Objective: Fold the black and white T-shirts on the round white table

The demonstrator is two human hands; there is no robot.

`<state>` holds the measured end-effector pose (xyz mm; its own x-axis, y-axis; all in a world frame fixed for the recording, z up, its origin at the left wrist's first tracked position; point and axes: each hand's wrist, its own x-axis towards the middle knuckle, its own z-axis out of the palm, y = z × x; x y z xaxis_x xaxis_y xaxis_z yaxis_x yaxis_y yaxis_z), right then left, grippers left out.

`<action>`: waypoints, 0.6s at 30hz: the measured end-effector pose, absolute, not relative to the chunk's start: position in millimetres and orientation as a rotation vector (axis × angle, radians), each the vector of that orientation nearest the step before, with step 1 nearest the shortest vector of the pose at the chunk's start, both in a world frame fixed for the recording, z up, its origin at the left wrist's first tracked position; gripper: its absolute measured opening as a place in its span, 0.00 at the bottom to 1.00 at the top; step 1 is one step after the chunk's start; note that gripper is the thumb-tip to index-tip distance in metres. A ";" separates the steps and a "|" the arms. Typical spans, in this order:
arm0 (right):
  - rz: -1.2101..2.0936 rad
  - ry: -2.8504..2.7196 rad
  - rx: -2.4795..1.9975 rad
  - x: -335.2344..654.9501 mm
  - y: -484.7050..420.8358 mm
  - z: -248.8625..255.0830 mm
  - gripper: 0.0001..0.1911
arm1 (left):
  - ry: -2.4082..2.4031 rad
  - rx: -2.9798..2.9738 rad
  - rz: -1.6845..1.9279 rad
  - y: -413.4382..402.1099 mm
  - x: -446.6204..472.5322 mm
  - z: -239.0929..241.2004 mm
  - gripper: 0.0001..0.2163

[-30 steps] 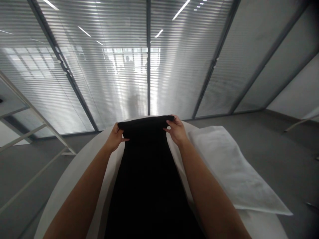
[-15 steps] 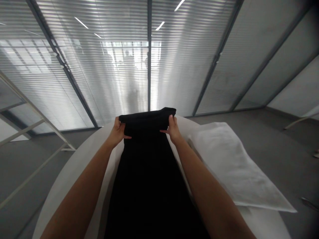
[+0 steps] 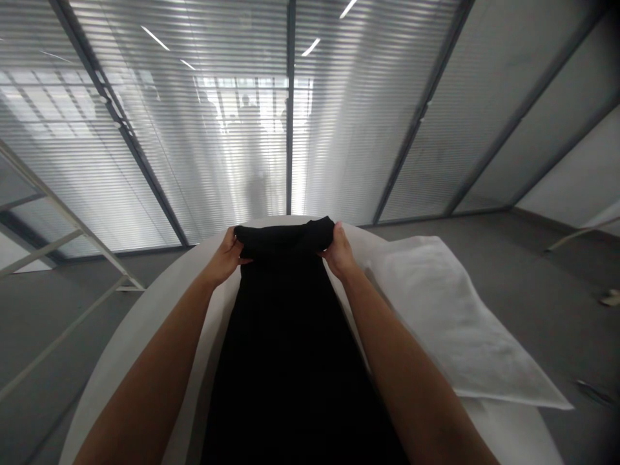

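Note:
A long piece of black cloth lies along the white round table, running from its far side toward me. Its far end is folded or rolled over into a thick band. My left hand grips the left end of that band, fingers behind it and thumb in front. At the right end, my right hand is closed on the same band. Both arms stretch forward on either side of the cloth. Whether the cloth is a garment I cannot tell.
A white cloth lies at the right, hanging past the table's edge. A pale metal frame stands on the floor at the left. Behind the table is a glass partition with blinds. A pale leg-like bar shows at far right.
The folded band has come down a little, its right end drawn inward. My thumbs, which stuck out over the cloth, have tucked in under the band. Both hands keep their hold.

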<state>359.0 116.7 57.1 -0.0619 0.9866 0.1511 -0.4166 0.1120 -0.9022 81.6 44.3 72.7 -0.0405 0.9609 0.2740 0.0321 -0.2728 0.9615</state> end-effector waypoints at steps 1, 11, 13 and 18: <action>1.380 -1.017 -0.726 360.7 115.7 58.6 0.24 | 1.124 1.399 1.435 44.3 81.3 73.2 0.18; 1.456 -1.106 -0.489 378.0 105.4 75.2 0.22 | 0.999 1.152 1.442 46.0 69.5 71.8 0.13; 1.445 -1.098 -0.493 381.3 104.0 77.7 0.19 | 0.972 1.194 1.441 43.6 69.3 71.2 0.11; 1.538 -1.188 -0.676 395.5 105.5 85.3 0.23 | 0.906 1.389 1.449 34.1 66.2 69.6 0.04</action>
